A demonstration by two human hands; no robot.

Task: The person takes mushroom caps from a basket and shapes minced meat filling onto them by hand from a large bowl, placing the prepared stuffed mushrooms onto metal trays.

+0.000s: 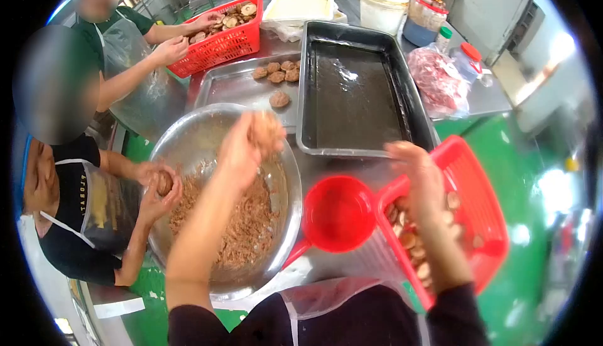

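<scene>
My left hand (239, 151) is raised over the big steel bowl (290, 176), its fingers wrapped round a blurred lump of meat mixture (266, 134). Below it, loose brown meat mixture (248, 233) fills the bottom of the bowl. My right hand (419, 173), smeared a little by motion, is held above the near red basket (480, 220) with its fingers stretched out and nothing visible in them. Mushroom caps (408, 239) lie inside that basket. Between bowl and basket sits a red plastic dipper (339, 214) with its handle towards the bowl.
A deep black tray (358, 95) lies ahead, overlapping a metal tray (229, 85) with several brown balls (279, 99). One co-worker shapes a ball (164, 183); another handles mushrooms in the far red basket (220, 51). Bagged meat (436, 79) and a white bucket (380, 7) stand right.
</scene>
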